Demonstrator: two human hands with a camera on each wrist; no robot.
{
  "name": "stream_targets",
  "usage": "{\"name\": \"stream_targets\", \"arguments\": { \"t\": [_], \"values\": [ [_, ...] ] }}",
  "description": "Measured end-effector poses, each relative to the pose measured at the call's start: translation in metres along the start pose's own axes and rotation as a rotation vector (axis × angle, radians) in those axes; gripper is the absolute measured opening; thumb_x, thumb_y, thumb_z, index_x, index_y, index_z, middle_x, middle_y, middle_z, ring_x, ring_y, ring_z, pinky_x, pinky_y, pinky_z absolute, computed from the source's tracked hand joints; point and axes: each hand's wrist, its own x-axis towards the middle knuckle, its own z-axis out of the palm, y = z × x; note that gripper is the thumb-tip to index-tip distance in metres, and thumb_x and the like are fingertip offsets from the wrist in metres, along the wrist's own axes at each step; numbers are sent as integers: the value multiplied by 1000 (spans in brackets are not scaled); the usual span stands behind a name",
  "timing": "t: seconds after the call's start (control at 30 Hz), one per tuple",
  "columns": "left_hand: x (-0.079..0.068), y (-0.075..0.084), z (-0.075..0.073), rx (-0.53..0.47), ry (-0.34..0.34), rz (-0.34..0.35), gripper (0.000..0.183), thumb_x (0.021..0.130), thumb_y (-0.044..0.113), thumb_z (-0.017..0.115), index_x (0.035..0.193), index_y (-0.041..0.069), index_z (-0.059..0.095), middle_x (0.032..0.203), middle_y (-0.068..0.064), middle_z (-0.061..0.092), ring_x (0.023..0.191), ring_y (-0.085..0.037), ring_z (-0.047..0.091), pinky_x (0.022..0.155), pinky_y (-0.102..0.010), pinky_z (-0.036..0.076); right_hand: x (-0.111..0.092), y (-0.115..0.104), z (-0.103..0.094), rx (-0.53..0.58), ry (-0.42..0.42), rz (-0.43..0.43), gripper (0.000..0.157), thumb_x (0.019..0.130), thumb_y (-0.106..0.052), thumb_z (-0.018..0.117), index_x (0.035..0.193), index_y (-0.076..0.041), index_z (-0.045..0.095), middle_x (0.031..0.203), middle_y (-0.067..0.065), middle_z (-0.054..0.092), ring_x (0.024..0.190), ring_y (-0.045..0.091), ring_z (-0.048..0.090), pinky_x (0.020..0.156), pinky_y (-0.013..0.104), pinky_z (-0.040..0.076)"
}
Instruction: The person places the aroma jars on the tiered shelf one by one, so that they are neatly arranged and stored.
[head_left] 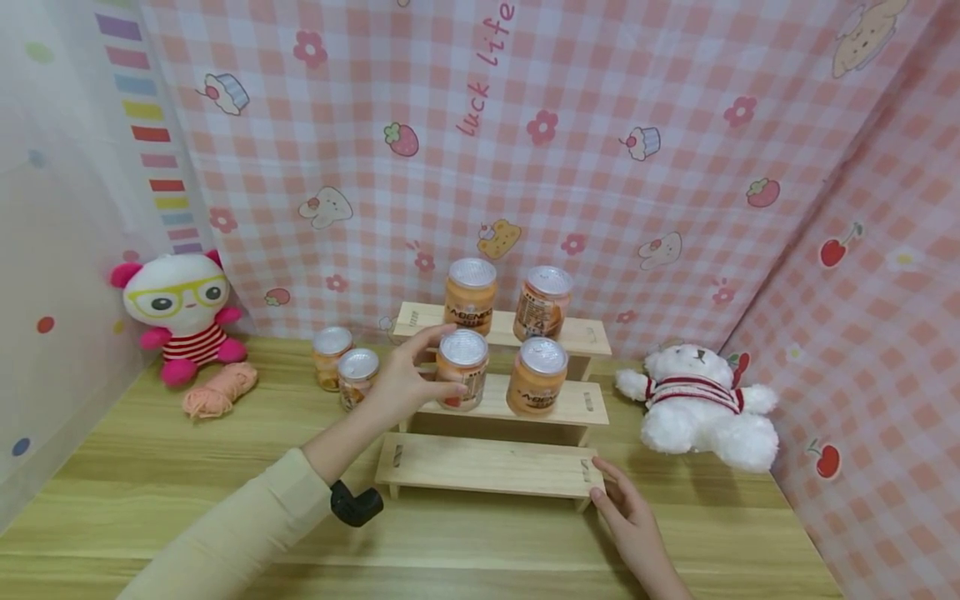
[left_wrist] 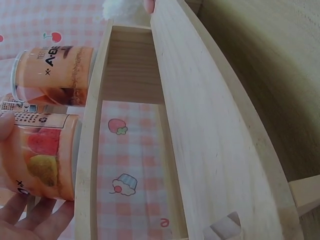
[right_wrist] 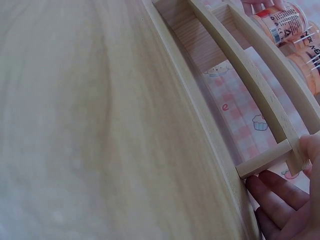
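Note:
A three-step wooden stand [head_left: 495,463] sits on the table. On its middle step, my left hand [head_left: 408,379] grips an orange-labelled can [head_left: 462,377] with a silver lid, thumb in front and fingers round the side. In the left wrist view, the fingers [left_wrist: 37,220] curl round that can [left_wrist: 45,157]. A similar can [head_left: 537,383] stands to its right. Two more cans, one left [head_left: 471,296] and one right [head_left: 543,307], stand on the top step. My right hand [head_left: 630,517] holds the right end of the bottom step, thumb and fingertips at its edge.
Two smaller cans, one behind [head_left: 331,358] and one in front [head_left: 357,379], stand left of the stand. Further left are a panda plush [head_left: 183,312] and a peach yarn bundle [head_left: 220,390]. A white bear plush [head_left: 697,408] lies right. Checked curtain [head_left: 555,183] hangs behind.

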Motion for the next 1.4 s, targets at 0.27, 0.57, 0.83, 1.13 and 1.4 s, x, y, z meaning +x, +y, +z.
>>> {"name": "stream_targets", "arguments": {
  "t": [0.27,0.57,0.83,1.13,1.4],
  "values": [
    [-2,1,0,-11,-18,-17,83,71,3,84,142,20,45,127,-11,51,110,-29,55,85,-34,53,1,1,0,-6,-3,9,40,97,-9,56,137,-5,50,118,20,62,100,8,60,82,18,47],
    [-9,-4,-10,-87,-5,-7,83,74,4,82,144,11,40,130,-15,49,115,-34,53,92,-41,49,0,1,0,-8,-8,14,40,97,-10,56,137,-5,50,115,19,63,100,9,60,83,19,46],
    [-20,-9,-41,4,31,50,75,77,5,81,141,5,43,132,-16,51,115,-38,53,91,-50,48,0,0,0,-38,7,26,40,97,-12,57,137,-8,50,115,18,64,101,8,60,84,19,45],
    [-26,-21,-84,73,102,67,68,81,1,75,141,4,43,132,-21,49,120,-39,46,99,-56,37,0,0,0,-44,10,16,40,97,-11,58,136,-7,51,116,19,63,101,7,60,84,18,45],
    [-23,-35,-116,146,170,39,66,84,4,73,142,3,41,132,-23,50,120,-38,47,100,-55,36,0,-1,0,-21,10,-3,40,97,-8,57,136,-4,50,115,21,63,100,8,60,83,16,45]
  ]
}}
